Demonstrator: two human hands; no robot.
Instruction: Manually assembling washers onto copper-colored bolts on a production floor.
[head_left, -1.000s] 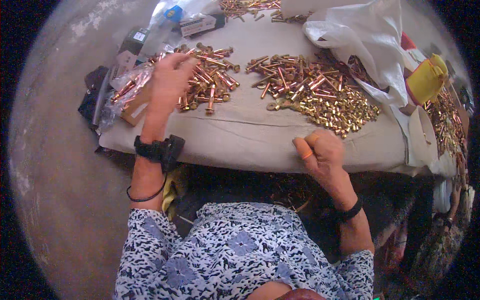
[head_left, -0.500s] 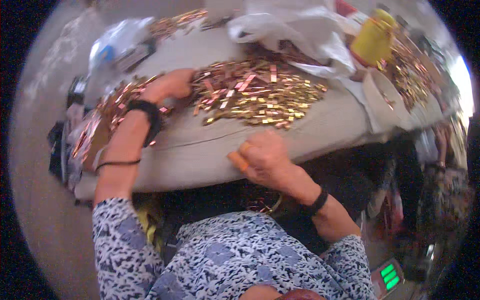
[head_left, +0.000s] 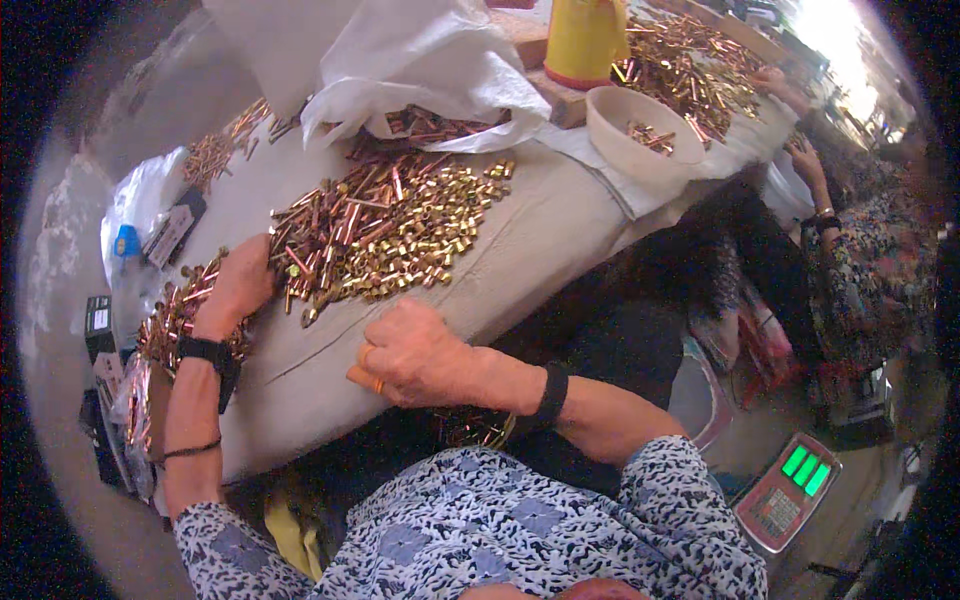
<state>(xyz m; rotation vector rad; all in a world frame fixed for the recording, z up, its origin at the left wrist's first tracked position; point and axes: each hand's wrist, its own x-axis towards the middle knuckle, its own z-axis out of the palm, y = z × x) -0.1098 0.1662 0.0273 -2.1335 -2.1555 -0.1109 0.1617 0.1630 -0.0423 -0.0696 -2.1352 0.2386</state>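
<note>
Left hand [head_left: 243, 282] at bolt pile [head_left: 335, 225], toward left end of tabletop [head_left: 530, 225]; grip unclear. Right hand [head_left: 415, 348] curled closed at near edge, contents hidden.

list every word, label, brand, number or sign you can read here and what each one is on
No text is clear enough to quote:
keypad device, lower right: lit green display and key markings, too small and blurred to read
dark box, far left: white label, too small to read
dark and pale box, upper left: printed side, too blurred to read
blue patch beside that box: no lettering can be made out
</note>
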